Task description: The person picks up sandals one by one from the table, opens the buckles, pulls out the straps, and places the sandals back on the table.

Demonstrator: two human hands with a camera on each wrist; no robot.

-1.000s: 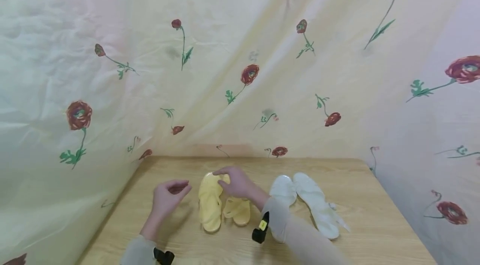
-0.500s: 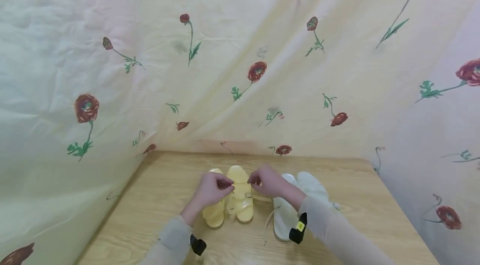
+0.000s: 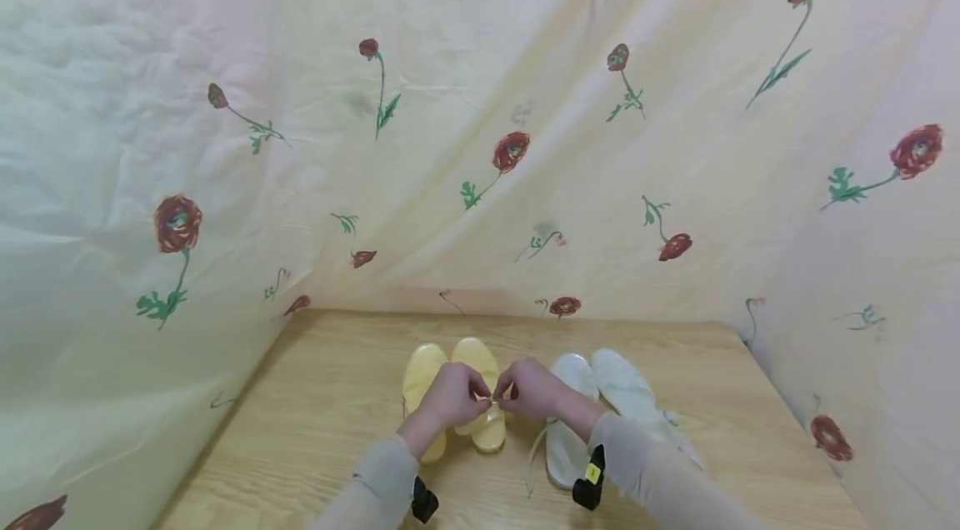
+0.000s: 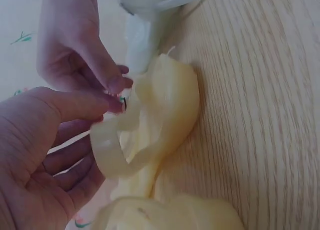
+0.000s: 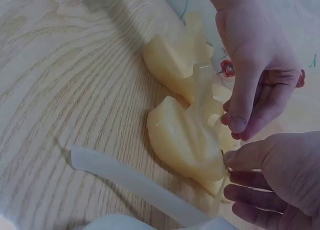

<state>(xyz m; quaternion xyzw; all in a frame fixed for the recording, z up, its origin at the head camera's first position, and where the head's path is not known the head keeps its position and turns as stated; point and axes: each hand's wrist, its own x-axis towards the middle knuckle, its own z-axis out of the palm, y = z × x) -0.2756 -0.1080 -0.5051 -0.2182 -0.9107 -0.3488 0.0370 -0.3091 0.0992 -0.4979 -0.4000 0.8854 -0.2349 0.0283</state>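
Observation:
A pair of yellow sandals stands on the wooden table, the left sandal beside the right sandal. Both hands meet over the right one. My left hand pinches its ankle strap, which curves up to the fingertips in the left wrist view. Opposite it, my right hand pinches the strap's other end by a small dark buckle, with thumb and forefinger together. The fingertips of the two hands are nearly touching and hide part of the strap.
To the right lie two white sandals, the nearer with a loose strap trailing onto the wooden table. A flowered cloth hangs behind and along the sides.
The right yellow sandal was turned with its toe away, beside its mate. My left hand came right to it; both hands then moved nearer along the sandal and drew together at the strap.

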